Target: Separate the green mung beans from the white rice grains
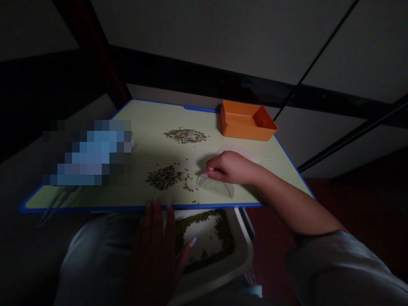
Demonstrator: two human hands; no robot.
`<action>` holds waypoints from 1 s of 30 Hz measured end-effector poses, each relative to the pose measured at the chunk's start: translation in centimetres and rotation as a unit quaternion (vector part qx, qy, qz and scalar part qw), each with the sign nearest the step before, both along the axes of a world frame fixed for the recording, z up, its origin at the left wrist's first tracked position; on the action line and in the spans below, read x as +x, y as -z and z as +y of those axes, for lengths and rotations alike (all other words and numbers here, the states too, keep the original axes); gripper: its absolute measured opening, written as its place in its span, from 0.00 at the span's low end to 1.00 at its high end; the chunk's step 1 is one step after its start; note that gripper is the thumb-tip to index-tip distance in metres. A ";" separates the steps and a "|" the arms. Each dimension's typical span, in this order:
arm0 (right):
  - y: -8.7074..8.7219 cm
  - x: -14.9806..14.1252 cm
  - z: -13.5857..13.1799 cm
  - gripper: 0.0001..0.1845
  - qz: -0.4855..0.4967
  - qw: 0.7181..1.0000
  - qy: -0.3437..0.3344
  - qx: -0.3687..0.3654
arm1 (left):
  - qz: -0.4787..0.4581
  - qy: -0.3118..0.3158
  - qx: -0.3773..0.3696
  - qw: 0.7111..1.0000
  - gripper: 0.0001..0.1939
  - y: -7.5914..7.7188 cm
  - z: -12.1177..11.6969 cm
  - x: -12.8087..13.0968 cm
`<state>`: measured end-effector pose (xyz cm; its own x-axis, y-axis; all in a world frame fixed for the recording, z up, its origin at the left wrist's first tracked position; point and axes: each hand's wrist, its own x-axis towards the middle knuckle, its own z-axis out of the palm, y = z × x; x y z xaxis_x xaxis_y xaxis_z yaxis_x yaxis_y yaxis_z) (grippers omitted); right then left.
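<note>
My right hand [228, 168] pinches a clear protractor [218, 188] between thumb and fingers. The protractor rests on the pale yellow board with its curved edge toward a dark heap of small seeds or grains [165, 177]. A few loose grains lie between the heap and the protractor. Farther back is a second, lighter heap of grains [185, 136]. My left hand [157, 246] has its fingers stretched out, the fingertips at the board's near edge. Below that edge, beside my left hand, a white tub [245, 250] holds green grains, mostly along its sides.
An orange box [247, 131] stands at the board's back right corner. A translucent flat piece [240, 152] lies behind my right hand. At the left sits a blurred-out blue item [95, 153] with a cable [57, 202]. Blue trim edges the board [149, 114].
</note>
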<state>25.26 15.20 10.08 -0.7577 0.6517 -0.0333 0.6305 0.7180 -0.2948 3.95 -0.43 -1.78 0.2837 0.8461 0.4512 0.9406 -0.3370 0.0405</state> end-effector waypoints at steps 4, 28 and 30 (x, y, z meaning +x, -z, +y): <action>0.2 -0.2 0.0 0.17 -0.013 1.000 -0.013 -0.004 | 0.001 -0.004 0.000 1.000 0.44 0.0 -0.1 -0.1; 0.3 -0.7 -0.5 0.17 0.035 0.997 -0.047 -0.059 | -0.005 0.004 0.004 1.000 0.44 0.0 0.0 0.0; 0.4 -0.7 -0.5 0.17 0.038 0.996 -0.049 -0.058 | -0.002 0.004 0.005 1.000 0.44 0.1 0.0 0.0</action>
